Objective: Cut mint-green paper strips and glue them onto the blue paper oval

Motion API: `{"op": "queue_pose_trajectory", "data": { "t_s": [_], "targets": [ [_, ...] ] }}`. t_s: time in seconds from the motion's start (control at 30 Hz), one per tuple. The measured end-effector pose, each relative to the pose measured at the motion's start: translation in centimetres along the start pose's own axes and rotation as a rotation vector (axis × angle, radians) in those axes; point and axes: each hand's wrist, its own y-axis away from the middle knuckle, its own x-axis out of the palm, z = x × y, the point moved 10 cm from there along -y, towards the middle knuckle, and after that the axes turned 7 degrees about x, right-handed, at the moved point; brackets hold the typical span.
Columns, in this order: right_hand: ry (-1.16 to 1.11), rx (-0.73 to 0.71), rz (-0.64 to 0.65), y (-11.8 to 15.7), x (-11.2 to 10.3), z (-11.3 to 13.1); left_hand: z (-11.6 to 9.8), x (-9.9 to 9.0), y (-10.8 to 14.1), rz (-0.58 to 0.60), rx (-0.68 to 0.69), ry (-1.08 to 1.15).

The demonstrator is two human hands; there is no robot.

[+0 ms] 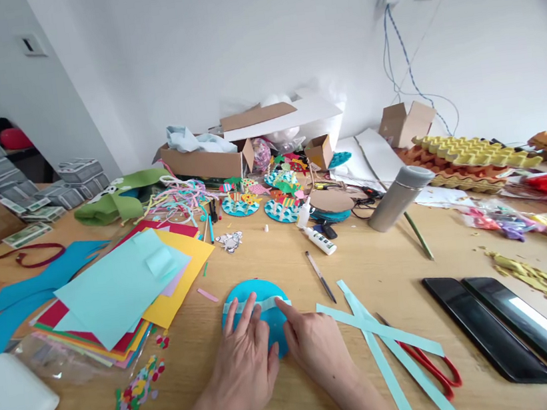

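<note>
A blue paper disc (264, 288) lies on the table in front of me, with a pale aqua paper strip (268, 304) running across its upper part. My left hand (245, 350) rests over the disc's left side, its fingers spread and pressing on the strip. The index finger of my right hand (316, 340) is stretched out, its tip on the strip near the right edge, while the other fingers curl under. Neither hand grips anything that I can see. Loose aqua strips (370, 323) cross each other to the right, over red-handled scissors (430, 366).
Coloured paper sheets (127, 285) are stacked left, near paper scraps (139, 387) and a white device (12, 407). A pen (320, 276), glue bottle (320, 240) and grey flask (398, 198) lie or stand beyond. Two phones (492, 331) lie right; decorated discs (240, 204) sit behind.
</note>
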Motion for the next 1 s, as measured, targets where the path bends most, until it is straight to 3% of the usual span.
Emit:
{"op": "queue_pose_trajectory", "data": {
  "t_s": [1.0],
  "targets": [
    [0.178,-0.028,0.183,0.0,1.9,1.1,0.1,0.2,0.0,0.042,-0.012,-0.005]
  ]
}}
